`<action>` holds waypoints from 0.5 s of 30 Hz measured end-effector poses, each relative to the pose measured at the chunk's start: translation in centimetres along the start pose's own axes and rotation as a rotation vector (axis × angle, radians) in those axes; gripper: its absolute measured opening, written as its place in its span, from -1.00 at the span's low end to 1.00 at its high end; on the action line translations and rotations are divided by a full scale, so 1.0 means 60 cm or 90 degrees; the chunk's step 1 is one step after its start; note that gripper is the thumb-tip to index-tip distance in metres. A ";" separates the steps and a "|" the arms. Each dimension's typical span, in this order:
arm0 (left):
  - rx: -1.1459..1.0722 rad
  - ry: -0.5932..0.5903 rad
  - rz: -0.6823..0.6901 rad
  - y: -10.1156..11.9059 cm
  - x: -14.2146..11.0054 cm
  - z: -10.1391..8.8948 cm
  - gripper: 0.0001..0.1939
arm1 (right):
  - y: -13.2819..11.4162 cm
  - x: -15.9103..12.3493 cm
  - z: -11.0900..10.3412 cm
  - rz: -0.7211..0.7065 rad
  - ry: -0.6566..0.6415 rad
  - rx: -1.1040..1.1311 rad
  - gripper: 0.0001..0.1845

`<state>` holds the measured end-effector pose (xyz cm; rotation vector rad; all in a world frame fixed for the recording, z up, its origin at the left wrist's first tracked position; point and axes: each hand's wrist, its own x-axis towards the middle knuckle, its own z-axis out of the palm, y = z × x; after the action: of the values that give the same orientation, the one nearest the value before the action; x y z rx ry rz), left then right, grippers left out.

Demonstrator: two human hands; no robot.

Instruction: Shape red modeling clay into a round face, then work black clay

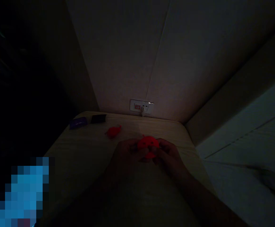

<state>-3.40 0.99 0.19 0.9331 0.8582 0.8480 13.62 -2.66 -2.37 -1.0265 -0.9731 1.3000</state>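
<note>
1. Light is low; detail in the shadows is poor.
2. Left hand (125, 155): partly closed, fingers curled behind the round red object (148, 142), thumb laid across its lower front.
3. Right hand (171, 155): likewise curled, gripping the opposite side of the same object, thumb also on the front. Exact fingertip contacts are too dark to resolve.
4. The round red object sits between the two hands, over the wooden surface (80, 151); its face shows dark round spots, and a small red tip projects at the top. Cannot tell whether its underside touches the surface.
5. A smaller red item (113, 131) lies on the surface, beyond the left hand and apart from it; narrow bits project at its ends.
6. Farther back on the left: a black rectangular item (99, 118), and just beside it a purple item (78, 123) near the edge.
7. Wall behind: socket plate (133, 103) with a red switch (137, 107) and a pale plug (143, 110) inserted.
</note>
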 end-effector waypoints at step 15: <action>0.052 -0.017 0.012 0.001 -0.003 0.003 -0.74 | -0.005 0.001 0.003 0.018 0.030 -0.054 -0.68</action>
<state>-3.32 0.81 0.37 1.0235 0.8666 0.8198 13.52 -2.61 -2.06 -1.1344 -0.9877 1.2618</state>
